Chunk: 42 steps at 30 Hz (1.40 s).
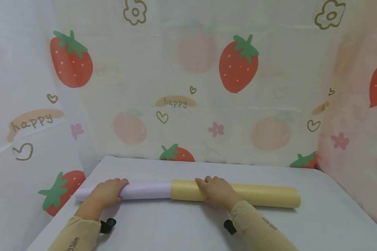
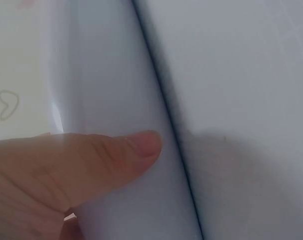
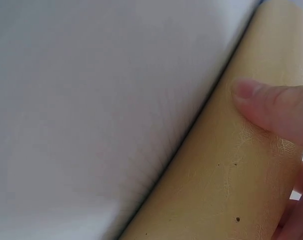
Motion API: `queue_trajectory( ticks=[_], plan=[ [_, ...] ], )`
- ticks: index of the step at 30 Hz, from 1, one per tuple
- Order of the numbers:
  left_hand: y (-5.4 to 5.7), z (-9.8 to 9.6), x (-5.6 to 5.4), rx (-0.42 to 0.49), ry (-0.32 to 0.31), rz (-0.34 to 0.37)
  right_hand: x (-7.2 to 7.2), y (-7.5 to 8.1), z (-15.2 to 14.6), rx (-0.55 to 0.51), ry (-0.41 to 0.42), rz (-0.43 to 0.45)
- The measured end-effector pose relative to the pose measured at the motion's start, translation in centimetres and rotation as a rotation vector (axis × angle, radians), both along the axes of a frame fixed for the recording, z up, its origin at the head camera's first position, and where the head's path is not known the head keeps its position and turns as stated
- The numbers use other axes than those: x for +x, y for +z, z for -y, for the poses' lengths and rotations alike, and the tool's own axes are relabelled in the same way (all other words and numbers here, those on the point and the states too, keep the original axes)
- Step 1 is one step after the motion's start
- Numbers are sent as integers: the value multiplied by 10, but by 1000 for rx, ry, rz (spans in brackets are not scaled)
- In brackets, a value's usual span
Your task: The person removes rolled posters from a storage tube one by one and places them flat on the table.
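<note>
A long roll lies crosswise on the white table. Its left part is a smooth, slightly shiny lilac roll; its right part is a thicker yellow roll, whose left edge goes round the lilac one. My left hand grips the lilac roll near its left end, the thumb across the near side and fingers over the far side. With my right hand I hold the yellow roll left of its middle, the thumb on its near side. Small dark specks and creases mark the yellow surface.
Behind the table hangs a cloth backdrop printed with strawberries, hearts and flowers, with similar cloth on both sides. A black device is strapped under each beige sleeve. The table's back edge runs a little beyond the roll.
</note>
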<state>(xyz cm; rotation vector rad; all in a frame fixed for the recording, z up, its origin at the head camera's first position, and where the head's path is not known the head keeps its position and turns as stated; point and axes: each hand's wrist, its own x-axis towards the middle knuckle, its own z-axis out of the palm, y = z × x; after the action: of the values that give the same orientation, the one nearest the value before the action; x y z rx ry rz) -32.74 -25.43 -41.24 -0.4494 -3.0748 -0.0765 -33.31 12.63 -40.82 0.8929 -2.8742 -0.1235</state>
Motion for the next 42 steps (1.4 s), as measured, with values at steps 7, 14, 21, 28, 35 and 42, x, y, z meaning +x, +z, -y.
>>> queue_trajectory(
  ticks=[7, 14, 21, 28, 35, 42],
  plan=[
    [1, -1, 0, 1, 1, 10, 0, 3, -10, 6, 4, -18],
    [1, -1, 1, 3, 17, 20, 0, 7, -18, -17, 10, -34],
    [-2, -1, 0, 2, 1, 6, -2, 8, -22, -29, 0, -24],
    [0, -4, 2, -1, -8, 9, -2, 5, -24, -29, -6, -6],
    [3, -4, 7, 2, -32, 21, -2, 3, -24, -32, -7, -1],
    [4, -8, 9, 3, -59, 32, -4, 3, -28, -38, -24, 20]
  ],
)
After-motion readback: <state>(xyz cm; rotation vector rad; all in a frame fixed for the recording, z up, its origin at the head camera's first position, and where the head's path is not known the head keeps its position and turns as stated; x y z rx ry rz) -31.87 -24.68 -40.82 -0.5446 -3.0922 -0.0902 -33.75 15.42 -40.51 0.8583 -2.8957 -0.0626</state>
